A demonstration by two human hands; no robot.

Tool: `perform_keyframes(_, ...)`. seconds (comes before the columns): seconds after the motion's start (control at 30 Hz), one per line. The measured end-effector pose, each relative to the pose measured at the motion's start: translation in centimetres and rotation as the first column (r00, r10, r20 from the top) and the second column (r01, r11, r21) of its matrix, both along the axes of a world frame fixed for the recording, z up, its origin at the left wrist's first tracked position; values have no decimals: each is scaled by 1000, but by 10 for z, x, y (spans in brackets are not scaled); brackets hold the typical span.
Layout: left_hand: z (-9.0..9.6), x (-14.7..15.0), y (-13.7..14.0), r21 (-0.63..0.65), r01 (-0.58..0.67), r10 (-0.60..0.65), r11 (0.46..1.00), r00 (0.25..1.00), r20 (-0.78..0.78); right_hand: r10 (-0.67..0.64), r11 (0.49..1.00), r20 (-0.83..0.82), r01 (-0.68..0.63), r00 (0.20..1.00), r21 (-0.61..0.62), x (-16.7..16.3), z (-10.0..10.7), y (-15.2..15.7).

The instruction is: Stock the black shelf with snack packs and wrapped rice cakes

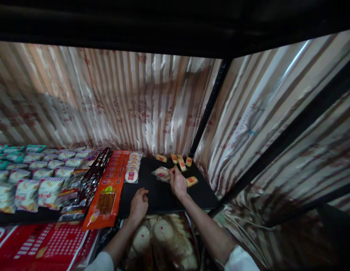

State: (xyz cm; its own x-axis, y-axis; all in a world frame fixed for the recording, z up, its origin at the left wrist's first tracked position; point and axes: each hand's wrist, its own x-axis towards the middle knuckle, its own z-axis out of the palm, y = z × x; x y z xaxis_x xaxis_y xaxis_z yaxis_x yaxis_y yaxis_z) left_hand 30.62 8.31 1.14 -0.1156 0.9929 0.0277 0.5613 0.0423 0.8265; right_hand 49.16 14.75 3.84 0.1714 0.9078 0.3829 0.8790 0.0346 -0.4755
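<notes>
In my right hand (178, 183) is a small clear-wrapped snack packet (162, 173), pinched at its right end just above the black shelf (160, 199). My left hand (139, 205) hovers near the shelf's front edge with its fingers curled in; whether anything is inside them I cannot make out. A short row of round white wrapped snacks (131, 174) lies beyond my left hand. Several yellow wrapped snacks lie loose around my right hand, among them one snack (192, 181) to its right and one snack (181, 163) behind it.
Left of the round snacks lie large orange snack bags (105, 188), dark shiny packets (93, 173) and rows of white bags (50, 192). Below the shelf are a red printed package (45, 244) and a bag of round pale items (163, 230). A black post (210, 109) stands at the back corner.
</notes>
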Motion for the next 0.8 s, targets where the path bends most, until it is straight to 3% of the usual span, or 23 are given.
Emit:
perform_keyframes(0.07, 0, 7, -3, -41, -22, 26, 999, 995, 98, -24, 1000, -199, 23, 980, -7, -2, 0, -11)
perform_keyframes(0.13, -1, 15, -7, -127, -46, 78, 991, 963, 259, -10, 1000, -440, 4, 898, -14, -6, -5, -24)
perform_keyframes(0.2, -2, 22, -13, -213, -49, 140, 976, 890, 435, 8, 999, -699, -38, 715, -28, -12, -13, -39)
perform_keyframes(0.27, -3, 28, -20, -253, -38, 183, 967, 794, 580, -3, 996, -881, -79, 473, -46, -20, -22, -55)
perform_keyframes(0.33, -3, 31, -28, -263, -42, 218, 964, 694, 686, -31, 993, -961, -100, 276, -60, -28, -29, -71)
perform_keyframes(0.43, -1, 30, -39, -274, -76, 268, 959, 564, 781, -83, 992, -991, -89, 102, -92, -38, -36, -92)
perform_keyframes(0.53, 4, 25, -46, -254, -85, 261, 964, 504, 823, -127, 990, -992, -63, 24, -128, -44, -39, -106)
perform_keyframes(0.73, 15, 16, -57, -249, -102, 266, 963, 503, 822, -84, 985, -993, -143, 85, -95, -46, -29, -114)
perform_keyframes(0.8, 16, 14, -62, -268, -75, 269, 960, 501, 822, -94, 983, -993, -153, 66, -103, -45, -23, -112)
